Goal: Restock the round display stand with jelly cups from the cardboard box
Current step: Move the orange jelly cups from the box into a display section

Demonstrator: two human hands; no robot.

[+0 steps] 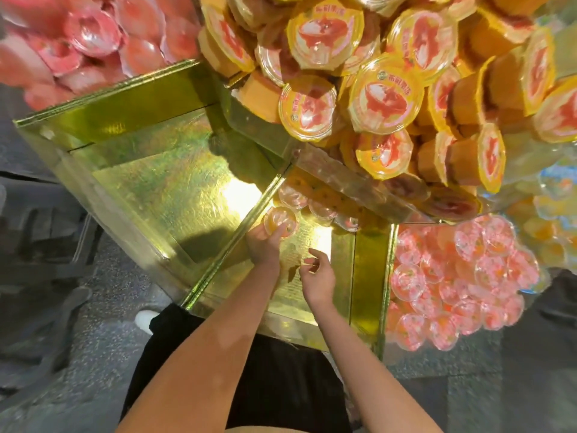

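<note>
Centre frame: left hand (265,242) grips 1 jelly cup (280,220) at the gold compartment's (318,276) far left corner, beside the row of cups (315,201). Right hand (317,273) hovers just lower right, fingers loosely curled, empty.

Speckled grey stone floor (93,354) lies dim under warm overhead light.
</note>
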